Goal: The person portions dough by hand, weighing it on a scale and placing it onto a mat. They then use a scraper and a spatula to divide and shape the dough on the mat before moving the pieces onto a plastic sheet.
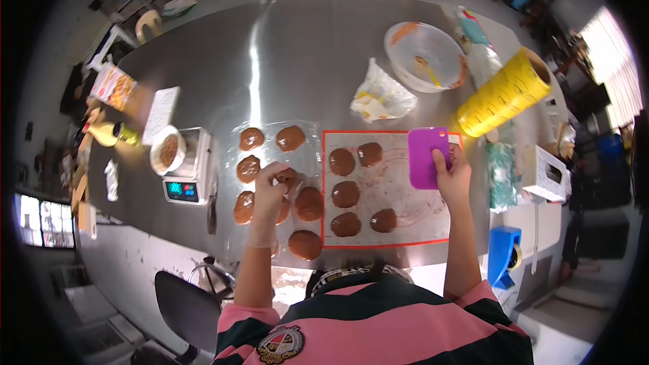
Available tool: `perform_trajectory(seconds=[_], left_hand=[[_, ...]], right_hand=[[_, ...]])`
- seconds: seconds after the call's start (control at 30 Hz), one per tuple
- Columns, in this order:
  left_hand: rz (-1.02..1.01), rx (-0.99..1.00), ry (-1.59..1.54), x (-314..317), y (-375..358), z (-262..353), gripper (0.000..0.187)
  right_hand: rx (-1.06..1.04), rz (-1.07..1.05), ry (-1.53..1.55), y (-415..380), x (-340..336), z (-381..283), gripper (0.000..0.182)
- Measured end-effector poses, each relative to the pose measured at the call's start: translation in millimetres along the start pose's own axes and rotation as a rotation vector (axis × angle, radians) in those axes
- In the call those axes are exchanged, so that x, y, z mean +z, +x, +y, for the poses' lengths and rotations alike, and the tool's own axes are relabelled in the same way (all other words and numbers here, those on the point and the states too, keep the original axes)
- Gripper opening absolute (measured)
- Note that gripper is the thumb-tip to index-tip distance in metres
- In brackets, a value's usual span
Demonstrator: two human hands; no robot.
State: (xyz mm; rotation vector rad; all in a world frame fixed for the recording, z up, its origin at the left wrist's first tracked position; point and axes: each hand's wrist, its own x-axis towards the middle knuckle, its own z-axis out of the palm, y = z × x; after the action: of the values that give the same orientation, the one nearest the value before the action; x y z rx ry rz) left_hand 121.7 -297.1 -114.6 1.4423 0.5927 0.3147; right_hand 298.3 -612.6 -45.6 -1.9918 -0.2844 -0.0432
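Observation:
My right hand [454, 170] grips a purple scraper [424, 159] above the right part of a red-edged mat [385, 245]. On the mat's left half lie several flat brown rounds [346, 194]. My left hand [272, 192], in a clear glove, is over a clear plastic sheet [233, 243] left of the mat. Its fingers are closed at a brown piece [289, 177], which they partly hide. Several more brown rounds [309, 203] rest on the sheet around that hand.
Left of the sheet stands a scale [196, 162] with a bowl [167, 151] on it. Beyond the mat are a crumpled wrapper [383, 98], a large white bowl [426, 57] and a yellow roll [503, 94]. A tissue box [545, 174] sits at the right.

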Motion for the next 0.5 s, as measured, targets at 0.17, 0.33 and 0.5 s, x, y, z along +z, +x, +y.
perform_trajectory(seconds=[0.17, 0.33, 0.5], left_hand=[[-0.316, 0.154, 0.023, 69.2, 0.9, 22.9, 0.034], [-0.616, 0.161, 0.439, 191.6, 3.4, 40.7, 0.021], [-0.495, 0.355, 0.583, 319.7, 39.5, -8.1, 0.025]], right_hand=[[-0.022, 0.285, -0.077, -22.8, -71.4, 5.4, 0.02], [0.184, 0.346, -0.213, -76.1, -118.4, 28.3, 0.021], [0.266, 0.389, -0.076, -120.1, -139.1, 55.7, 0.019]])
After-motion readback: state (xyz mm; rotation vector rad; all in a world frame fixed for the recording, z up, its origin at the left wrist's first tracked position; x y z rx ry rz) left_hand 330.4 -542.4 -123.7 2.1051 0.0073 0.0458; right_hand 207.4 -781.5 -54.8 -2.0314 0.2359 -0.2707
